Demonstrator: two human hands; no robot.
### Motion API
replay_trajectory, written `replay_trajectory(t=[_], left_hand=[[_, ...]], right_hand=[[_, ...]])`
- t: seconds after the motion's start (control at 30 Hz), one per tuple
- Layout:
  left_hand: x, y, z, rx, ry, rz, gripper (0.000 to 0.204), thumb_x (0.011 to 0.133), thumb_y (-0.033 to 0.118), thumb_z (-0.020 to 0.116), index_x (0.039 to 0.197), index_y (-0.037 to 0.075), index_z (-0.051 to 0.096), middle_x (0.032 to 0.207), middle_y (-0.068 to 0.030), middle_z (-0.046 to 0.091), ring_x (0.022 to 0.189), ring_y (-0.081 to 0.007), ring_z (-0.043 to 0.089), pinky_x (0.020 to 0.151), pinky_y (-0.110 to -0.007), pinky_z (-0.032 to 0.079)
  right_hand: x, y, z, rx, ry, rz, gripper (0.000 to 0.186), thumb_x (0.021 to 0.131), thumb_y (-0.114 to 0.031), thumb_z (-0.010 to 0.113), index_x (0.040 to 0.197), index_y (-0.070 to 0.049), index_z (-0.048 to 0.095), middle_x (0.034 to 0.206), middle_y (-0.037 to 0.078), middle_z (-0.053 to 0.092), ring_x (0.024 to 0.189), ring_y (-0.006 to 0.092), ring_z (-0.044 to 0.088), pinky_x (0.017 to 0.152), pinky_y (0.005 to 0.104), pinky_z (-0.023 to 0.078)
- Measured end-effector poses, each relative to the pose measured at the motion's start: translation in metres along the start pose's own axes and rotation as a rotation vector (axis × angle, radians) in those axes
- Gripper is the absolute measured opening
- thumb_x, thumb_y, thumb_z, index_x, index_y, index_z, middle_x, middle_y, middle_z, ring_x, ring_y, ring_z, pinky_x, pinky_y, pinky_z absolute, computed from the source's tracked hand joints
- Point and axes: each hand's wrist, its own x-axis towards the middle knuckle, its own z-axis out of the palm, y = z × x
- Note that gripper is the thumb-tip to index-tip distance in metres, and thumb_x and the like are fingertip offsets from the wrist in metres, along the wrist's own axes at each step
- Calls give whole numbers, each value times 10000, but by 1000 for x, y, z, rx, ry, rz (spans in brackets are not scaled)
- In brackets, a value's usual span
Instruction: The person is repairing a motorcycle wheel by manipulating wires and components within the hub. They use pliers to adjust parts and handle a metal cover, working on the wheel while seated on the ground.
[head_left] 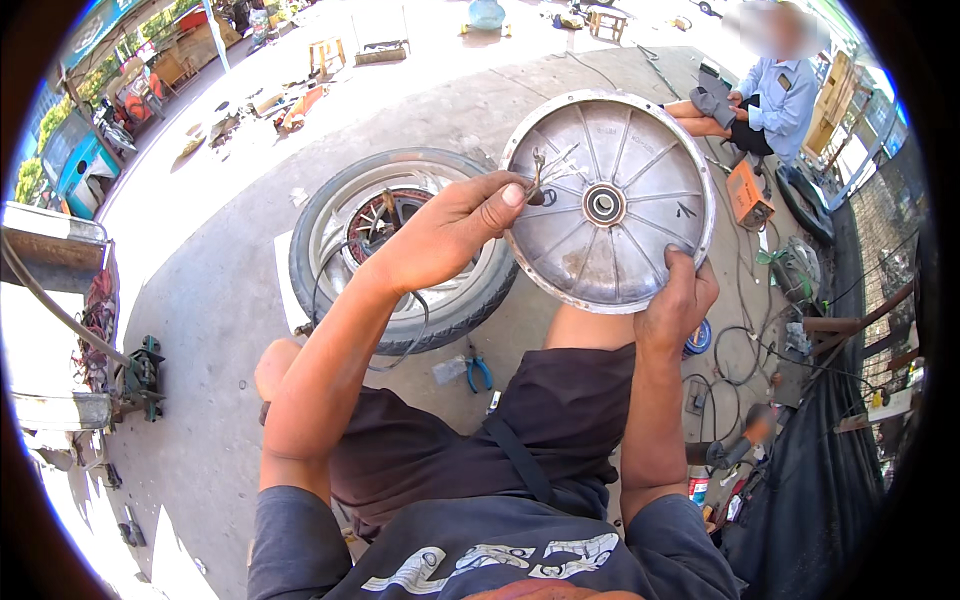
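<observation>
A round, ribbed metal hub cover (650, 170) with a bearing (604, 204) at its centre is held up, tilted, in front of me. My right hand (678, 300) grips its lower right rim, thumb on the inner face. At the left rim is my left hand (465, 225), fingers closed in a pinch. Small thin metal pieces (541, 172) stick out from its fingertips; their kind is too small to tell. Whether this hand also touches the cover is unclear. Below and left lies a wheel with a tyre (460, 312), its hub open and a dark cable (425, 320) coming from it.
Blue-handled pliers (479, 374) lie on the ground between my knees and the wheel. At the right are an orange machine (750, 196), loose cables (735, 345) and a black tyre (804, 204). A person (780, 105) sits at the far right. A bench vise (146, 378) stands at the left.
</observation>
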Motion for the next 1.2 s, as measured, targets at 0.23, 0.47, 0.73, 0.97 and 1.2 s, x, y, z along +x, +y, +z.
replay_trajectory(t=[0.23,0.47,0.73,0.97,1.2], left_hand=[[-4,1,12,258,83,96,425,1101,356,493,991,-23,651,841,-54,604,819,-139,557,782,-314,477],[-6,10,26,198,87,87,271,1081,205,527,1040,-37,643,806,-61,616,750,-133,570,722,-324,493],[0,4,37,479,199,257,205,1033,156,567,1025,-46,603,809,-246,589,757,-442,604,666,-445,462],[-3,10,42,636,229,163,194,1022,174,588,1099,-3,575,753,-229,606,738,-454,627,637,-502,443],[-5,3,43,708,296,268,243,977,96,625,1169,-24,538,807,-243,657,781,-446,666,655,-504,486]], right_hand=[[-2,-2,-2,-16,-35,-17,232,878,-92,566,889,121,659,812,66,648,754,120,546,704,283,443],[-3,2,1,-73,-31,-31,216,869,-81,558,857,116,644,781,50,625,734,114,518,675,288,424],[-6,9,-4,-109,-62,-46,207,864,-79,550,847,109,635,771,53,619,740,117,514,682,296,423],[-7,8,-4,-154,-62,-45,241,866,-111,549,874,112,639,781,61,626,752,128,518,701,310,435],[-6,13,-8,-170,-69,-32,259,872,-127,540,890,112,638,778,72,624,757,140,521,711,318,440]])
